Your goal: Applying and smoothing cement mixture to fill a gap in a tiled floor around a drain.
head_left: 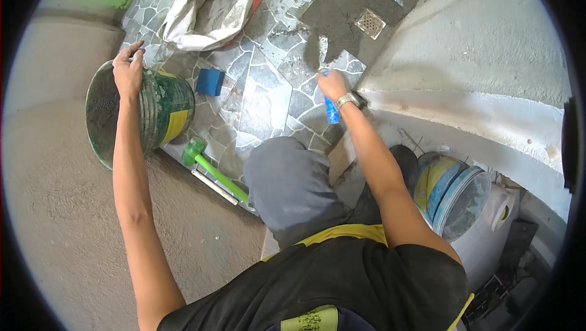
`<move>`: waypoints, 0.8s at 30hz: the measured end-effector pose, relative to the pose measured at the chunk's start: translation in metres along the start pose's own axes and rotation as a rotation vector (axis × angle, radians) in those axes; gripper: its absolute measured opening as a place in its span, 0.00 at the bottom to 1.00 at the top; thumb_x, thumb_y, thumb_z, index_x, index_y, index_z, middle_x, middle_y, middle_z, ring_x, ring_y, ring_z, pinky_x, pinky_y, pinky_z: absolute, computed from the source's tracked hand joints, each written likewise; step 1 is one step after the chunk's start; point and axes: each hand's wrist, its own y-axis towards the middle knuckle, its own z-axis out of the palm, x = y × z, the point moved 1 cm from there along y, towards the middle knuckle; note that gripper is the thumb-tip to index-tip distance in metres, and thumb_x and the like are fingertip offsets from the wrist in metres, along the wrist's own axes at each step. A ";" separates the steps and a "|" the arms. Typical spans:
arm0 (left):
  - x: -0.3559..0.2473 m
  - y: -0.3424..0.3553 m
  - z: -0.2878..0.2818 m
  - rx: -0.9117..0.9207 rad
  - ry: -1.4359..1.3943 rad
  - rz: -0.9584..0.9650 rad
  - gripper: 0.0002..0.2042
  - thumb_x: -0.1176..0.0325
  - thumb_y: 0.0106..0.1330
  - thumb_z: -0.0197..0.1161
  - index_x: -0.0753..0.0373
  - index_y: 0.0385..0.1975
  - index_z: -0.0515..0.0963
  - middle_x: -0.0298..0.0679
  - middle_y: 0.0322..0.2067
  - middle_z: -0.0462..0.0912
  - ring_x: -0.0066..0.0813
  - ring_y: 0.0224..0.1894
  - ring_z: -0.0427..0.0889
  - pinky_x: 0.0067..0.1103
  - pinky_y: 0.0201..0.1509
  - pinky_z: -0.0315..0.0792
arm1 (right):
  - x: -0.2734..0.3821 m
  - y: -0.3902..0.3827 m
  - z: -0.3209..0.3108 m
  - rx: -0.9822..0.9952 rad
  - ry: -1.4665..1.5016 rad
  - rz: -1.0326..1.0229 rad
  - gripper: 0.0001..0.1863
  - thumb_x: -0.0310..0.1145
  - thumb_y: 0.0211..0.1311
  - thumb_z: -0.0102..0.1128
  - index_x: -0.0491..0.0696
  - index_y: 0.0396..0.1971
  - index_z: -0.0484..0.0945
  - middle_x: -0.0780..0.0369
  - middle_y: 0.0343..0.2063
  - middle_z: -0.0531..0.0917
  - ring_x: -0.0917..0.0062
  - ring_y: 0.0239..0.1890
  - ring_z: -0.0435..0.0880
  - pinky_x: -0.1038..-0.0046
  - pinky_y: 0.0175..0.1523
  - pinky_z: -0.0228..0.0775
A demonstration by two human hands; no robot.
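Observation:
My left hand (129,73) is closed at the rim of a green bucket (160,110), which is tipped on its side with its mouth to the left. Grey mortar coats the inside of the bucket. In my right hand (333,86) is a trowel (313,53), its blue handle sticking out below my fist and its mortar-smeared blade pointing away from me. Just beyond the blade lies a dark patch of mortar (336,7) on the stone-patterned tile floor (262,96). A square floor drain (371,24) is set into that patch.
An opened white sack (210,10) of grey powder stands at the far left. A blue block (210,82) and a green mallet (210,166) lie near the bucket. More buckets (452,193) stand at the right behind a low rough wall (464,56).

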 end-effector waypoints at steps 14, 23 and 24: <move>0.026 0.004 -0.003 0.090 0.109 0.142 0.17 0.72 0.59 0.54 0.56 0.48 0.81 0.42 0.48 0.81 0.40 0.55 0.73 0.30 0.64 0.62 | 0.021 0.022 -0.004 -0.065 0.111 -0.004 0.24 0.44 0.50 0.56 0.34 0.32 0.82 0.40 0.34 0.82 0.49 0.42 0.83 0.59 0.50 0.74; 0.013 -0.001 -0.005 -0.132 0.304 0.248 0.30 0.70 0.56 0.58 0.55 0.63 0.68 0.59 0.63 0.62 0.51 0.68 0.59 0.35 0.70 0.54 | -0.009 -0.035 -0.002 0.285 -0.155 -0.186 0.25 0.44 0.52 0.56 0.32 0.31 0.80 0.39 0.34 0.82 0.51 0.42 0.84 0.58 0.50 0.74; 0.012 -0.001 -0.004 -0.109 0.312 0.230 0.30 0.70 0.56 0.58 0.55 0.63 0.68 0.59 0.63 0.62 0.51 0.68 0.59 0.35 0.70 0.54 | -0.012 -0.033 -0.004 0.275 -0.172 -0.168 0.25 0.44 0.52 0.56 0.32 0.31 0.80 0.39 0.34 0.82 0.51 0.42 0.84 0.58 0.50 0.74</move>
